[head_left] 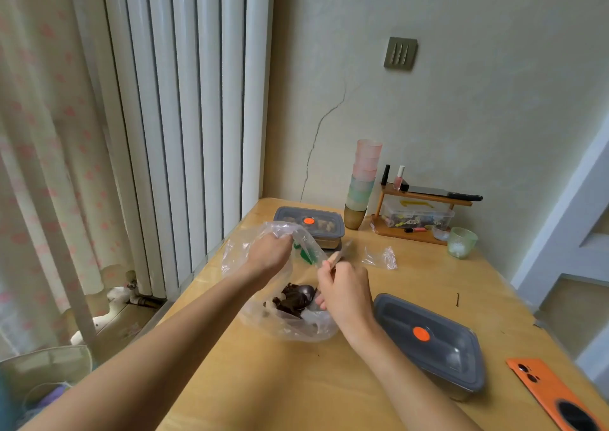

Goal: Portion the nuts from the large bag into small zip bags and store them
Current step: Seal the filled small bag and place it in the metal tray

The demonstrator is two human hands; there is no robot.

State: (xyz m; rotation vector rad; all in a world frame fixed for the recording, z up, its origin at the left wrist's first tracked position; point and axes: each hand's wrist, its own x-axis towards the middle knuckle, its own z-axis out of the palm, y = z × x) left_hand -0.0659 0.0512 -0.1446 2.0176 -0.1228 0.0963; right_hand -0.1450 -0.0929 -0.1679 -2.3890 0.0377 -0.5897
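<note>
Nearest, at the table's right corner, an orange phone lies face down. Just beyond it sits a grey-lidded container with an orange dot on its lid. Both forearms reach across the wooden table to the large bag, a clear plastic one slumped on the tabletop between the hands.

The right hand has its fingers curled round the pale handle of a spoon. The spoon's dark bowl is down inside the bag, among the dark brown nuts heaped at the bottom. The left hand pinches the bag's bunched rim and holds that side up, so the mouth stands open. A green patch shows through the plastic beside those fingers; what it is I cannot tell.

Past the right hand a small zip bag lies flat and crumpled on the wood, apart from the large one. Further back a second grey-lidded container holds pale lumps. Against the wall stand a tall stack of pastel cups, a wooden rack with small bottles on it, and a green glass cup.
</note>
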